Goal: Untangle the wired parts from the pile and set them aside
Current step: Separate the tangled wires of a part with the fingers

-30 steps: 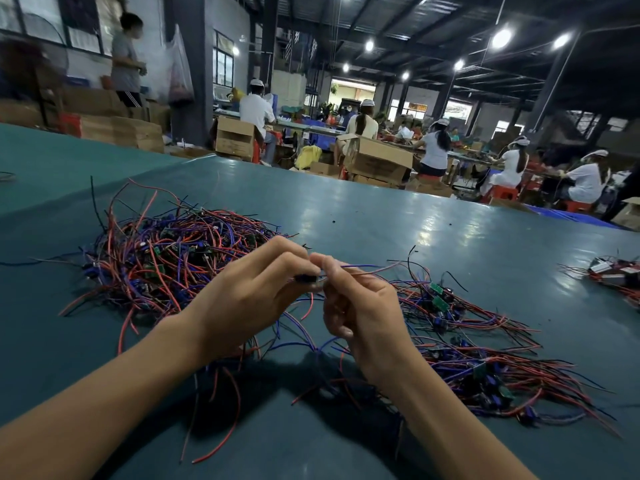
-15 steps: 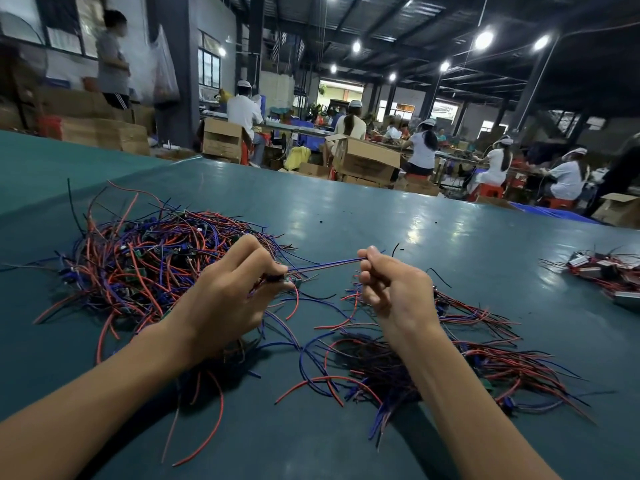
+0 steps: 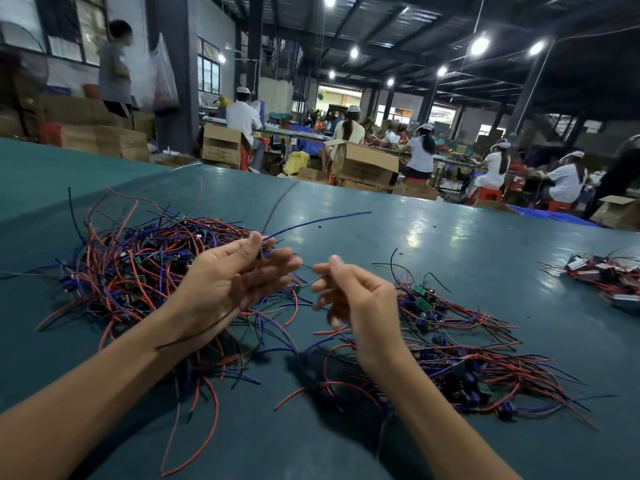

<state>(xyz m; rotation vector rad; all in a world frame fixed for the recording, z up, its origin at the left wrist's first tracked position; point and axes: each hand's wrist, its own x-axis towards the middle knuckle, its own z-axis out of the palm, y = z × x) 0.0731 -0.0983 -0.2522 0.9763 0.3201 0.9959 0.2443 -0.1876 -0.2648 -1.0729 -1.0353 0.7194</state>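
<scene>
Left hand (image 3: 228,285) fingers (image 3: 273,259) pinch 1 wired part (image 3: 260,252), blue lead (image 3: 311,223) trailing toward 2 o'clock; right hand (image 3: 356,303) fingers loosely curled, grip unclear. Advisable: lift slowly clear of pile (image 3: 138,268) at 9 o'clock; sorted heap (image 3: 467,362) lies at 4 o'clock.

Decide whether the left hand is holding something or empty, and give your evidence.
Holding: the left hand pinches a small wired part under its thumb; a blue wire trails from it.

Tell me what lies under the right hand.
Loose red and blue wires on the teal table show around the right hand, with small green boards to its right. Whatever lies directly beneath palm and wrist is hidden.
</scene>
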